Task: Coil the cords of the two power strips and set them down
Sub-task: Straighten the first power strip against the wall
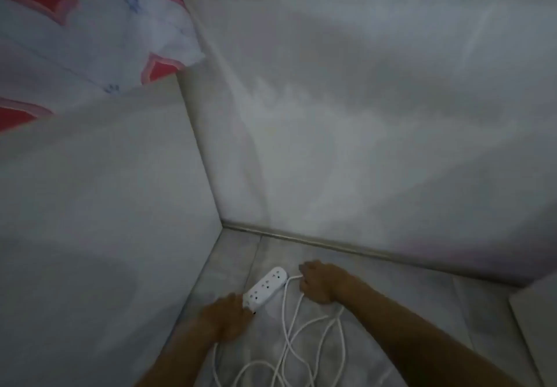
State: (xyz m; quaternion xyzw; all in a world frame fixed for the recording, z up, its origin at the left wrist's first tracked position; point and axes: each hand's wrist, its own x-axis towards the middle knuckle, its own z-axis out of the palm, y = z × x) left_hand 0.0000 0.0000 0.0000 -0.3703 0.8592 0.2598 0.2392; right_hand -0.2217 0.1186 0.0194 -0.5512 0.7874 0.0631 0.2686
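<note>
A white power strip (265,288) lies on the grey tiled floor near the corner, slanting from lower left to upper right. My left hand (227,317) grips its near end. My right hand (319,284) is closed around the white cord (284,320) just right of the strip's far end. The cord runs down from that hand and spreads in loose, tangled loops over the floor toward the bottom of the view. Only one power strip shows.
A pale bed side (105,221) rises on the left, topped by a sheet with red hearts (75,25). A grey wall (361,115) closes the back. A light panel (536,326) edges in at the right.
</note>
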